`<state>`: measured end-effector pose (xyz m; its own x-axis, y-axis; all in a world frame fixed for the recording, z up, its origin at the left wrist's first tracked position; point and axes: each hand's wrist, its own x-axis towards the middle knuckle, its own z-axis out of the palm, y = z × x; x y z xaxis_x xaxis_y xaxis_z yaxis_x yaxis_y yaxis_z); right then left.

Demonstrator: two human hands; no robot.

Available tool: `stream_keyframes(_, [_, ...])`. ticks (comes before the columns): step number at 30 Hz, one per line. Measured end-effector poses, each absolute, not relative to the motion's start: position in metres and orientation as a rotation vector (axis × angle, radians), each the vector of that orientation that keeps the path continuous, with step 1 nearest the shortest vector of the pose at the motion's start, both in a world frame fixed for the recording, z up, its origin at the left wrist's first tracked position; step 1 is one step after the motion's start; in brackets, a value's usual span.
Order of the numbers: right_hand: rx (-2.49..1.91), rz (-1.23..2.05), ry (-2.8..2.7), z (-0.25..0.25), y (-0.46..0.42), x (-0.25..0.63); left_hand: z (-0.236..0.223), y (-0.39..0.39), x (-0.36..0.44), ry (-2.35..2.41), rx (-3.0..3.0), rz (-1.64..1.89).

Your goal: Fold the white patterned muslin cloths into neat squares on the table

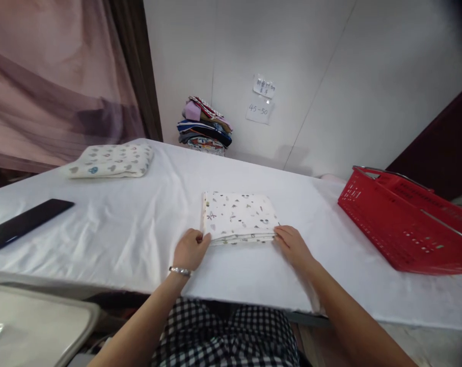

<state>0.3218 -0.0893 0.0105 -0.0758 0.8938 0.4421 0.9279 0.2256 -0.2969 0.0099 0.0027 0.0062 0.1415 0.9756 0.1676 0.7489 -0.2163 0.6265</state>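
Pinching its near corners, the left hand (190,250) and right hand (294,248) are holding the folded cloth (238,213), which is lying on the white tablecloth (165,214) between them; its layers (edges showing in front) are probably risking a skew, should either hand be pulling harder.

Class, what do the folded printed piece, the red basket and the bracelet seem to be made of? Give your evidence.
Folded printed piece: probably soft, matte cotton-like fabric; its layered edges show.
Red basket: likely moulded plastic, slightly glossy, with regular small openings.
Bracelet: apparently polished metal, judging by its silvery glints, though it's small here.
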Motion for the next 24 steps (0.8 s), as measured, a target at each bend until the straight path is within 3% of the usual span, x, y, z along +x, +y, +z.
stream_keyframes(7, [-1.918, 0.456, -1.135, 0.011, -0.085, 0.345, 0.007, 0.003, 0.009, 1.654, 2.020, 0.766])
stream_keyframes(11, [-1.969, 0.761, -1.037, 0.018, -0.071, 0.344, 0.008, 0.004, 0.010, 1.647, 2.030, 0.769])
stream_keyframes(24, [-1.941, 1.042, -0.938, 0.038, -0.056, 0.355, 0.007, 0.005, 0.009, 1.662, 2.027, 0.737])
